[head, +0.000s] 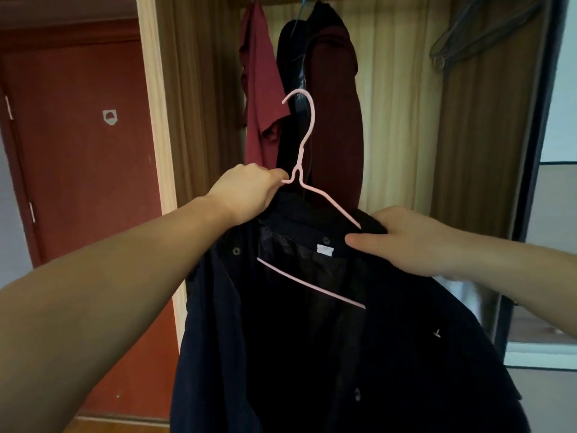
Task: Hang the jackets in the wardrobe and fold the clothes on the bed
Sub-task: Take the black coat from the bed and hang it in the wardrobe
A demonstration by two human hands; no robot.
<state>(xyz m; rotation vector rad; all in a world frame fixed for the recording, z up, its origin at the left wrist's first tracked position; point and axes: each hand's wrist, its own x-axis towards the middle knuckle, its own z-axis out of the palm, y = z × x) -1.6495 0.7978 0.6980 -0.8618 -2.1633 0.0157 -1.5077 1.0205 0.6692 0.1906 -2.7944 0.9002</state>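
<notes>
A dark navy jacket [312, 354] hangs open in front of me on a pink wire hanger [304, 145], whose hook points up and left. My left hand [246, 192] grips the hanger's left shoulder together with the jacket's collar edge. My right hand [412, 242] pinches the jacket's right shoulder over the hanger's other arm, thumb on the collar. The hanger's lower bar shows across the black lining. Behind them stands the open wardrobe [399, 120].
Inside the wardrobe hang a maroon shirt [260, 89] and a dark jacket with a maroon lining [331, 104] on blue hangers. Grey empty hangers [468, 39] hang at the upper right. A red door [87, 151] is at the left.
</notes>
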